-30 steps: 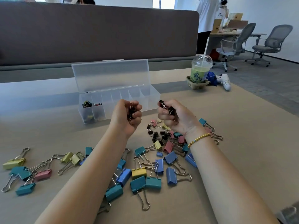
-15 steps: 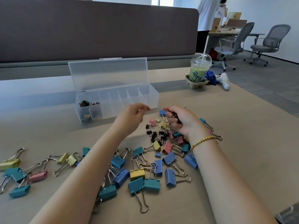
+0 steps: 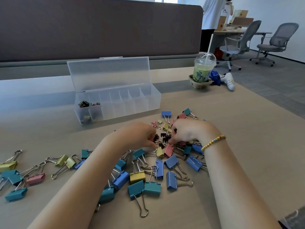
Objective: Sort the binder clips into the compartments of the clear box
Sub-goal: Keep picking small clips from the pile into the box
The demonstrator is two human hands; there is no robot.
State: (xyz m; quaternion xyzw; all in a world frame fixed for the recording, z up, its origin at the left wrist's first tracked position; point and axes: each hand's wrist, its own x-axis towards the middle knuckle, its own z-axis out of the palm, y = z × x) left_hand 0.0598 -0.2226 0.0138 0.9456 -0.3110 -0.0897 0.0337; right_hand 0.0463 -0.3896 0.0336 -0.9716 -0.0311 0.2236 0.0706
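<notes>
Binder clips (image 3: pixel 162 139) of the smallest, black kind lie in a loose cluster on the worktop (image 3: pixel 247 146), directly between the two hands and in front of the clear box (image 3: pixel 148 103), which stands open farther back and to the left with its lid upright. The left hand (image 3: pixel 140 138) comes at the cluster from its left side and the right hand (image 3: pixel 186 133) from its right, so the little clips sit at both sets of fingertips; neither hand is clearly nearer, though the left is the one on the box's side. Both hands are palm-down, wrists low over the worktop, fingers curled inward toward the black clips. The left grip seems to be pinching at one or more of them, and the right grip looks curled over the pile's edge, but the fingertips hide their own contact, so I cannot tell for certain what either holds. The box's long axis runs left to right, its row of compartments side by side; only the two leftmost hold clips, dark small ones among them. Judging by that, the coming carry goes up and leftward from the cluster to that end, a shorter reach for the left hand. Larger blue, teal, yellow and pink clips lie scattered nearer the body and off to the left.
</notes>
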